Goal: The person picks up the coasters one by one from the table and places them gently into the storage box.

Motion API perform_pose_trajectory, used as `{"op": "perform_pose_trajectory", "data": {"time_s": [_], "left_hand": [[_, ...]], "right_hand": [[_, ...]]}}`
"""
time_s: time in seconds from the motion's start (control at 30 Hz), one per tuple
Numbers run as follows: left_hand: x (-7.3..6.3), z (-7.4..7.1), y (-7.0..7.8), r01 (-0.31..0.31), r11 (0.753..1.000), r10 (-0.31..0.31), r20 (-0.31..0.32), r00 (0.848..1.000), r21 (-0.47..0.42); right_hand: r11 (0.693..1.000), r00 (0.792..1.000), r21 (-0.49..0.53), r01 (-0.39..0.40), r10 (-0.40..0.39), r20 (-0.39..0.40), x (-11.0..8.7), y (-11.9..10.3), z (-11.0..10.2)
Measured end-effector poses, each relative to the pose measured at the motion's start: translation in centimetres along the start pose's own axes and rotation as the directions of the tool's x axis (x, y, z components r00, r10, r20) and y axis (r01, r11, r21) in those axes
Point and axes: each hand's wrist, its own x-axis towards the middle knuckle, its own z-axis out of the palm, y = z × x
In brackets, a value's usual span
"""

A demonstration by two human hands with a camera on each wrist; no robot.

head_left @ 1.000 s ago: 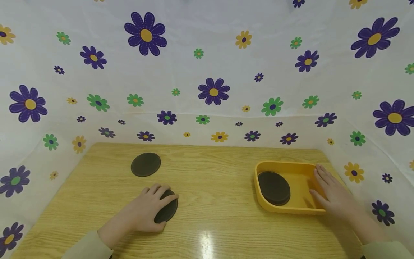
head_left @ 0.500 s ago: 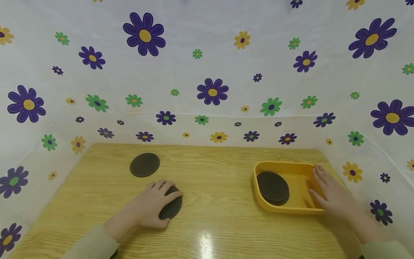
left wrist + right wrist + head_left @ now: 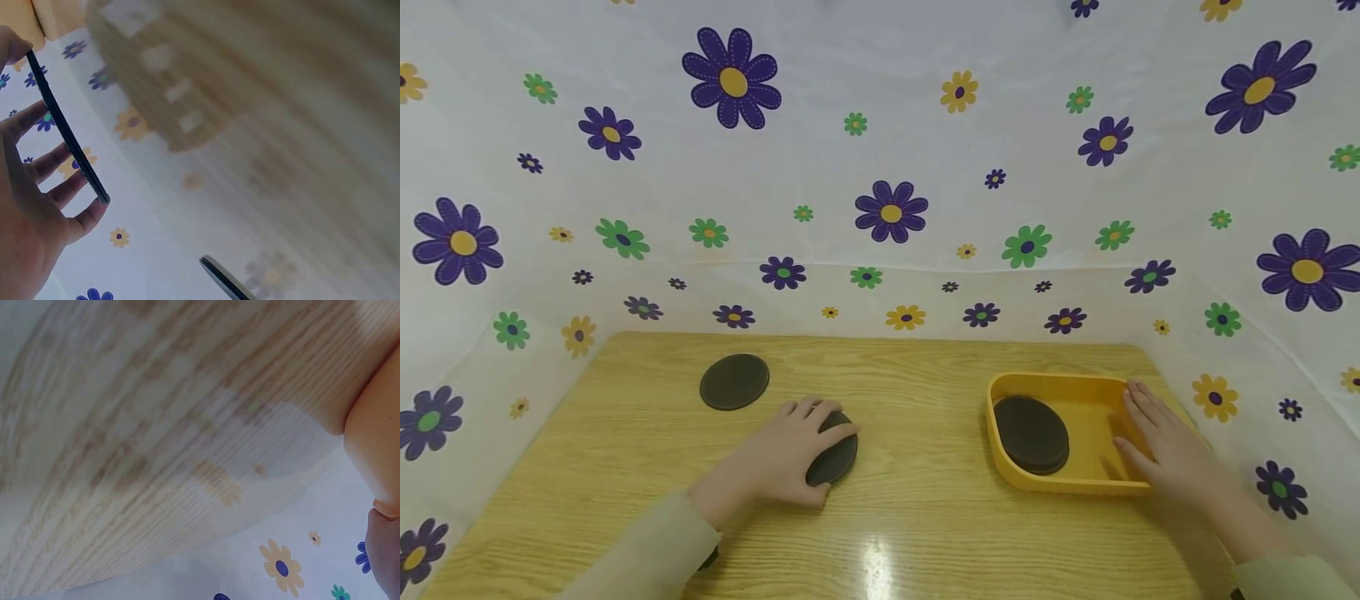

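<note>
My left hand (image 3: 786, 458) holds a round black coaster (image 3: 837, 457) by its edge. In the left wrist view this coaster (image 3: 69, 128) shows edge-on, with fingertips spread along its rim and raised off the table. Another black coaster (image 3: 734, 382) lies flat on the table to the far left; its edge appears low in the left wrist view. My right hand (image 3: 1172, 458) rests on the right wall of a yellow tray (image 3: 1060, 379), fingers extended along the rim, thumb over the inside. At the tray's left end sits a small stack of black coasters (image 3: 1032, 433).
A wood-grain table (image 3: 880, 533) carries everything. A white flower-print cloth (image 3: 820, 158) rises behind it and along both sides, close to my right forearm. Between my left hand and the tray lies a stretch of bare tabletop (image 3: 921, 433).
My left hand has moved right and slightly away from me, carrying the coaster toward the middle. The right hand, tray and far-left coaster have stayed in place.
</note>
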Motion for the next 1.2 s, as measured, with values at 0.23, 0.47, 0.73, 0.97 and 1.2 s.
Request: {"op": "perform_pose_trajectory", "data": {"time_s": [0.23, 0.47, 0.73, 0.97, 1.2], "left_hand": [[2.0, 0.0, 0.7, -0.019, 1.0, 0.019, -0.015, 1.0, -0.015], [3.8, 0.0, 1.4, -0.026, 0.999, 0.026, -0.008, 1.0, -0.035], [6.1, 0.1, 2.5, -0.068, 0.998, 0.068, -0.013, 0.998, -0.012], [8.2, 0.3, 3.6, -0.102, 0.995, 0.102, -0.022, 0.995, -0.003], [10.1, 0.3, 4.9, -0.125, 0.992, 0.126, -0.015, 0.992, 0.021]], "right_hand": [[1.0, 1.0, 0.003, -0.009, 0.009, 0.011, 0.1, 0.0, -0.2], [1.0, 1.0, -0.008, -0.007, 0.008, 0.007, 0.1, -0.1, -0.2], [1.0, 1.0, -0.005, -0.015, 0.015, 0.011, 0.0, -0.3, -0.3], [1.0, 1.0, 0.002, -0.012, 0.012, 0.009, 0.1, -0.1, -0.2], [1.0, 1.0, 0.015, -0.026, 0.026, 0.018, 0.1, -0.1, -0.2]]}}
